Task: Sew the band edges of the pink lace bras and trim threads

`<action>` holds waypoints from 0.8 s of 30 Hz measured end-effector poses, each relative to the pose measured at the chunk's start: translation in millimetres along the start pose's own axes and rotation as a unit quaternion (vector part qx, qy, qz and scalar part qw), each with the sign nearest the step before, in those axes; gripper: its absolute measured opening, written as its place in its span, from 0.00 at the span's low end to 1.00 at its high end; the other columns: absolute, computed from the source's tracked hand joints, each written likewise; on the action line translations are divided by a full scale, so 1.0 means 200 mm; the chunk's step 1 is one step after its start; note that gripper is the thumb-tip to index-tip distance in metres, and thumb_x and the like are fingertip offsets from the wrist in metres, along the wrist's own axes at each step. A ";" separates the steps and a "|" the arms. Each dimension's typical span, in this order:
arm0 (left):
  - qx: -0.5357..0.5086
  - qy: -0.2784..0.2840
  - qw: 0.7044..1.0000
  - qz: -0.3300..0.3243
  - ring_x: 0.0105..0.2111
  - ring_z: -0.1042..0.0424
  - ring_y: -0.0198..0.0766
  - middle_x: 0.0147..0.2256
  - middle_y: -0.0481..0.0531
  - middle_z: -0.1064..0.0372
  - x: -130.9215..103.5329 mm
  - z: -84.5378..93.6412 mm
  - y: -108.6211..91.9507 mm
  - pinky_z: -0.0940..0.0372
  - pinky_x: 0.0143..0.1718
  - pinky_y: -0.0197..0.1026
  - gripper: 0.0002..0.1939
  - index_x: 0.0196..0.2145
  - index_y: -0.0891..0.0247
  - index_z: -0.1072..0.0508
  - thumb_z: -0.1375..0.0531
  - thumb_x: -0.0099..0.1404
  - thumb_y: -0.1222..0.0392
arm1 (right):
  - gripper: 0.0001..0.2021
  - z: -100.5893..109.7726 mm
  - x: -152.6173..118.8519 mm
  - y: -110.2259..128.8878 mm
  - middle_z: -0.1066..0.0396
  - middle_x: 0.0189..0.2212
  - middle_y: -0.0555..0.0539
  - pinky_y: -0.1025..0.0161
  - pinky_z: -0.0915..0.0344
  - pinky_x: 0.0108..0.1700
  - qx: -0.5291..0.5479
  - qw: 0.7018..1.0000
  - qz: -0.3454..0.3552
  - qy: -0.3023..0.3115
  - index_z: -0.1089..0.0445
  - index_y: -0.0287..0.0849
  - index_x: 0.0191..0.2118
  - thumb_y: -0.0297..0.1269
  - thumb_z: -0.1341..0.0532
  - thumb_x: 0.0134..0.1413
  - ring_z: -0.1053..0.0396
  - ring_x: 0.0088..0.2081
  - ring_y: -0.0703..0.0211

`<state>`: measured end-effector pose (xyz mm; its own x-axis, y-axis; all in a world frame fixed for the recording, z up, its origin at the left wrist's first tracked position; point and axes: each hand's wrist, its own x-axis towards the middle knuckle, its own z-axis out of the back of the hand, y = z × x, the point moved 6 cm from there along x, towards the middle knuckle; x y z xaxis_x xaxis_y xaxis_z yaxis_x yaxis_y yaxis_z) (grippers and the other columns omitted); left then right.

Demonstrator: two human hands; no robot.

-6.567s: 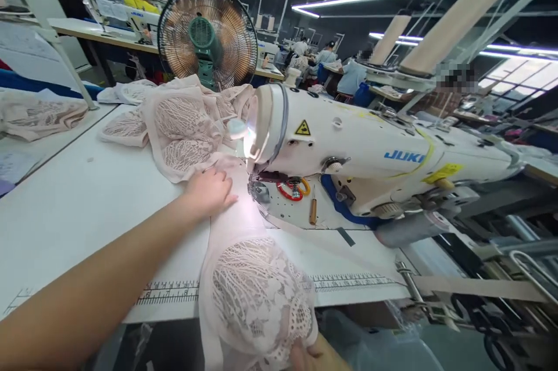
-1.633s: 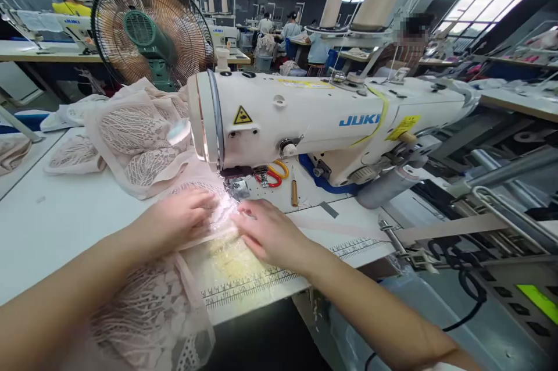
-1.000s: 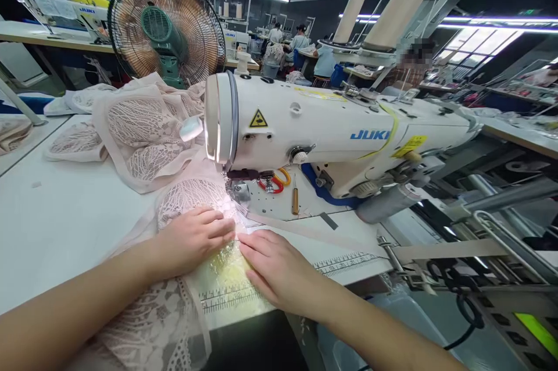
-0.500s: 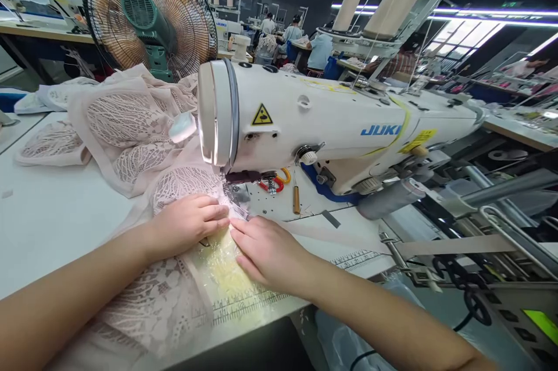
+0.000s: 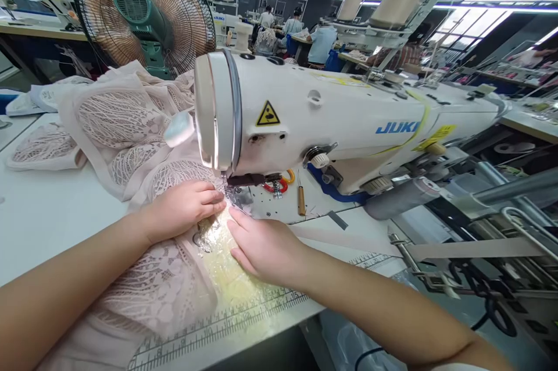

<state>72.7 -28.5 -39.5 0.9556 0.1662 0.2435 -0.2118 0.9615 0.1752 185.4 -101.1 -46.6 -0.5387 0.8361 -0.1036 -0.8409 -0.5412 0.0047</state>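
A: Head view. Fingers?

B: My left hand (image 5: 185, 208) presses the lace garment (image 5: 168, 281), fingers bent, close together. My right hand (image 5: 264, 246) is at its edge, index extended, thumb slightly apart. Can't confirm a pinch on either.

A: Garment where?

B: On the tabletop (image 5: 47, 231), from the sewing machine (image 5: 283, 115)'s needle end down to the front edge, lower left.

A: Progress?

B: Mid-seam, I'd judge. Lace lies beyond the needle end, so maybe part done; the stretch toward the front edge looks left. Stitches hidden, can't say how much.
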 end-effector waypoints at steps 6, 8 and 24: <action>0.011 -0.017 1.000 -0.002 0.41 0.29 0.42 0.42 0.55 0.24 0.01 0.01 0.05 0.34 0.44 0.45 0.20 0.47 0.64 0.25 0.56 0.72 0.67 | 0.20 -0.03 -0.01 -0.02 0.42 0.62 0.37 0.59 0.42 0.21 0.011 0.999 0.008 -0.039 0.33 0.35 0.52 0.41 0.50 0.62 0.32 0.25 0.61; 0.007 -0.016 1.000 0.013 0.41 0.29 0.41 0.40 0.54 0.24 0.01 0.00 0.07 0.34 0.46 0.45 0.20 0.48 0.63 0.26 0.56 0.72 0.67 | 0.20 -0.03 -0.01 -0.02 0.42 0.61 0.37 0.59 0.42 0.21 0.015 0.999 0.010 -0.046 0.33 0.35 0.52 0.41 0.49 0.62 0.32 0.25 0.61; -0.091 0.131 0.979 0.123 0.33 0.32 0.41 0.32 0.52 0.30 -0.05 0.13 -0.12 0.36 0.33 0.40 0.09 0.32 0.60 0.26 0.44 0.57 0.70 | 0.15 0.03 -0.07 -0.04 0.33 0.53 0.38 0.60 0.37 0.29 0.117 0.992 -0.001 -0.046 0.32 0.36 0.48 0.37 0.48 0.61 0.30 0.33 0.56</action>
<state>62.7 -59.6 -21.5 0.9052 0.4251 -0.0010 -0.4248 0.9045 -0.0375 199.3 -108.3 -38.8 -0.5298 0.8480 -0.0123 -0.8257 -0.5125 0.2356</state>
